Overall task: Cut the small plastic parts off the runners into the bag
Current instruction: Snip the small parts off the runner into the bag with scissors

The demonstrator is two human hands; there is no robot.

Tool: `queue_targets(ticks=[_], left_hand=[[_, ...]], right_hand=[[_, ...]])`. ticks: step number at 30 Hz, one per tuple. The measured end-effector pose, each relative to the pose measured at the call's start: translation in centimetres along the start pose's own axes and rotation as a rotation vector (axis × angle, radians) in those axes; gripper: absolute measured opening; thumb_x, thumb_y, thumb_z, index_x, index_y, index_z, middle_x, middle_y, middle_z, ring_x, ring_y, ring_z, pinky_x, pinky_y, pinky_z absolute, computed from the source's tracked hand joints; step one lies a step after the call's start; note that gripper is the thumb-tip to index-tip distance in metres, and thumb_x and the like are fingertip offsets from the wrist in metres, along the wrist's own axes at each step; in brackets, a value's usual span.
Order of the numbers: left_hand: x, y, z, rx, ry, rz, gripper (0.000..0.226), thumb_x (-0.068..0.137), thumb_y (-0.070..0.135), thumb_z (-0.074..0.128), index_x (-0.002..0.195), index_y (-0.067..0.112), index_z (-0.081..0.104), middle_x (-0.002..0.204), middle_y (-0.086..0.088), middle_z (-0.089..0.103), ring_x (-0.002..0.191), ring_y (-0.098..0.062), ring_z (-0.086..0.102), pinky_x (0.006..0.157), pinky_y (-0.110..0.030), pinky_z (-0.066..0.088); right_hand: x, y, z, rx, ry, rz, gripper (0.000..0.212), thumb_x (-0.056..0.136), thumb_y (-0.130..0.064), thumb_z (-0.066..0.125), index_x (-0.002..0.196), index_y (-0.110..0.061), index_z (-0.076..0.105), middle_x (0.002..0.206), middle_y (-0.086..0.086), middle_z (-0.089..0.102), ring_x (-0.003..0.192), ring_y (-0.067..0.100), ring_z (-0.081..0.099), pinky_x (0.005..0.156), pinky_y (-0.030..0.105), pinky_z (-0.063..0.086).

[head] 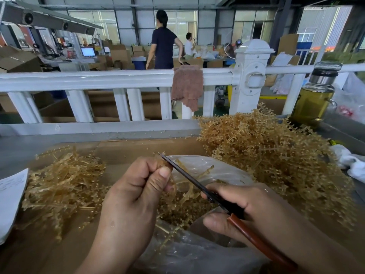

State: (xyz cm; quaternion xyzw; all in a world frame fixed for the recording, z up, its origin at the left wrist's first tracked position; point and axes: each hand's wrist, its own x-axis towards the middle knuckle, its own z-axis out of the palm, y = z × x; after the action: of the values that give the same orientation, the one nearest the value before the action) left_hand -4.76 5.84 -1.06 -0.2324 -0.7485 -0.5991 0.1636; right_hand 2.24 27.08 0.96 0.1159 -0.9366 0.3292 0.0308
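My left hand grips an amber plastic runner between thumb and curled fingers, above the open clear plastic bag. My right hand holds scissors by their brown handles, the dark blades closed and lying along the runner beside my left thumb. Amber cut pieces lie inside the bag below both hands. A tall heap of uncut runners rises at the right. A flatter pile of runners lies at the left.
Everything lies on cardboard over a grey table. A white railing with a brown cloth stands behind. A bottle of yellow liquid is at the right, white paper at the left. Two people stand far behind.
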Motion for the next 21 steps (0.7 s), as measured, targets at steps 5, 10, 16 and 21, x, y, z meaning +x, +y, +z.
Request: queue_targets(ticks=[5,10,16,21], left_hand=[[-0.05,-0.06,0.22,0.006,0.017,0.009,0.022,0.093,0.041,0.058,0.077,0.027,0.064,0.078,0.007,0.069,0.08,-0.01,0.065,0.069,-0.009,0.044],[-0.06,-0.07,0.44,-0.027,0.032,-0.004,0.023,0.093,0.042,0.057,0.077,0.028,0.064,0.078,0.008,0.069,0.082,-0.01,0.065,0.07,-0.01,0.044],[-0.14,-0.1,0.58,-0.017,0.06,-0.013,0.024,0.093,0.044,0.057,0.078,0.028,0.065,0.078,0.009,0.07,0.081,-0.009,0.065,0.069,-0.01,0.044],[-0.15,-0.03,0.73,-0.023,0.073,-0.013,0.023,0.092,0.044,0.057,0.078,0.028,0.066,0.079,0.008,0.071,0.082,-0.008,0.066,0.069,-0.009,0.045]], right_hand=[[0.02,-0.1,0.05,-0.014,0.016,0.008,0.053,0.078,-0.085,0.048,0.121,-0.055,0.054,0.086,-0.012,0.067,0.071,-0.002,0.065,0.061,0.02,0.05],[0.13,0.0,0.39,-0.001,0.023,0.027,0.057,0.077,-0.086,0.046,0.124,-0.054,0.051,0.085,-0.01,0.068,0.072,-0.002,0.066,0.065,0.025,0.054],[0.14,-0.14,0.76,-0.033,0.033,0.042,0.058,0.072,-0.093,0.037,0.121,-0.064,0.046,0.085,-0.019,0.067,0.076,-0.007,0.063,0.074,0.033,0.053],[0.1,-0.38,0.46,-0.028,0.061,0.014,0.052,0.078,-0.086,0.043,0.119,-0.055,0.051,0.085,-0.012,0.066,0.071,-0.004,0.064,0.06,0.015,0.047]])
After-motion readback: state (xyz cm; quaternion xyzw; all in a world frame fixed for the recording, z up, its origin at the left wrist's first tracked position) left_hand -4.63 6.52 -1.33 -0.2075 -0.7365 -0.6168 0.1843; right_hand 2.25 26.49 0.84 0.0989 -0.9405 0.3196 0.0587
